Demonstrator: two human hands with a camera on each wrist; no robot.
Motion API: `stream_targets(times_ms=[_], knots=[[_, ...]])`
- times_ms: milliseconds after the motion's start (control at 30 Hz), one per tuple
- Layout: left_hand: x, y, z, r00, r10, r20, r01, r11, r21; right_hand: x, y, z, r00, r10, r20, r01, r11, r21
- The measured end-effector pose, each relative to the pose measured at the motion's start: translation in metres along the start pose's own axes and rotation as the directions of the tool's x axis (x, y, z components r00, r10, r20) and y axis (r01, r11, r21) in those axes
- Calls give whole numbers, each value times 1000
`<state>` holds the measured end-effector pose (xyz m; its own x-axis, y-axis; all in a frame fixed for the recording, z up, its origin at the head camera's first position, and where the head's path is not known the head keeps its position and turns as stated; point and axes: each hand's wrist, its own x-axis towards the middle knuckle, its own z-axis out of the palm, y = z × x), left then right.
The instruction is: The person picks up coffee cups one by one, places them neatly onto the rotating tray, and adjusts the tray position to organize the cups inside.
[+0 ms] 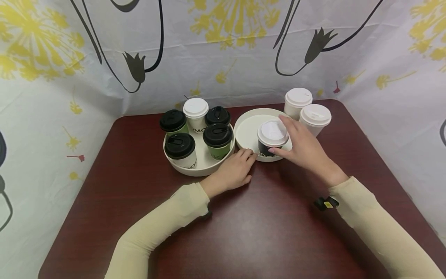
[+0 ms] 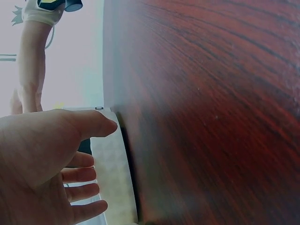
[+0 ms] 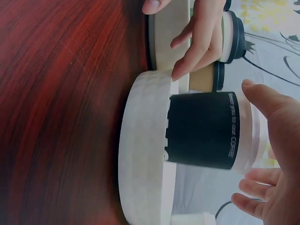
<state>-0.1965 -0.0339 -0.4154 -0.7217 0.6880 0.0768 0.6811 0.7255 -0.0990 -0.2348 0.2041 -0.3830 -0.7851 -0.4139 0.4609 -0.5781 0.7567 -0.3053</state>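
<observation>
A paper cup with a black sleeve and white lid (image 1: 273, 133) stands in the right-hand round white tray (image 1: 245, 126). My right hand (image 1: 306, 149) spreads loosely around its lid, thumb on the near side and the other fingers on the far side. In the right wrist view, the cup's black sleeve (image 3: 201, 130) shows between tray rim and hand, with thumb and fingers right at the lid's edges. My left hand (image 1: 235, 170) rests low between the two trays, its fingertips at the right tray's near rim. Its fingers are extended in the left wrist view.
The left round tray (image 1: 205, 171) bears several lidded cups: a white-lidded one (image 1: 196, 110) at the back and black-lidded ones around it. Two white-lidded cups (image 1: 297, 99) (image 1: 314, 116) stand behind the right tray. Patterned cloth (image 1: 216, 69) borders the dark red table (image 1: 258, 232).
</observation>
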Motion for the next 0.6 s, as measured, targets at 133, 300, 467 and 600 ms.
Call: stream_targets(times_ms=[133, 300, 467, 600], knots=[[0, 0, 0, 1000, -3, 4, 3, 1000, -9, -12, 8, -5, 999, 38, 31, -39, 999, 22], [1, 0, 0, 1000, -8, 12, 8, 1000, -11, -28, 19, -5, 996, 66, 64, -67, 997, 22], [1, -1, 0, 1000, -17, 13, 17, 1000, -10, -45, 29, 2, 988, 92, 127, -86, 995, -52], [1, 0, 1, 999, -34, 20, 33, 999, 9, -56, 33, 9, 974, 100, 204, -82, 992, -94]])
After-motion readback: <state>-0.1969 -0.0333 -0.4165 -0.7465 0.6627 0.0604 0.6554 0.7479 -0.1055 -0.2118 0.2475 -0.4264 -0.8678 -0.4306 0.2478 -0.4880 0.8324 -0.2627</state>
